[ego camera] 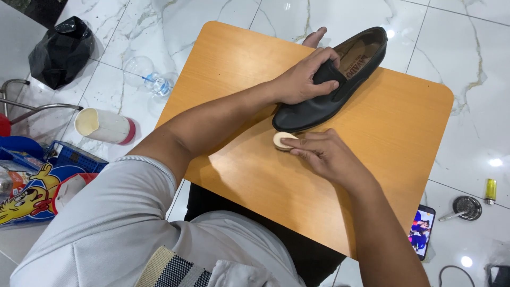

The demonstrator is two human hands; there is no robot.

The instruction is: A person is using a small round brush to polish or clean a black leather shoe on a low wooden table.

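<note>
My left hand (303,79) clamps the black leather slip-on shoe (332,85) by its collar at mid-table (409,122). My right hand (326,154) pinches the round cream applicator sponge (281,141) just beside the toe. The shoe looks stiff-soled, light and slick; the sponge looks soft.

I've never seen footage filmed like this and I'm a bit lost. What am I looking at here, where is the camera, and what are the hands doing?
The single picture comes from a camera worn on a person's head, looking down at their own arms. There is no machine. On the small orange wooden table lies a black leather shoe. The left hand grips the shoe at its opening. The right hand presses a small round cream pad against the table, next to the shoe's toe. Around it, on the marble floor, lie a phone and a cup on its side.
</note>
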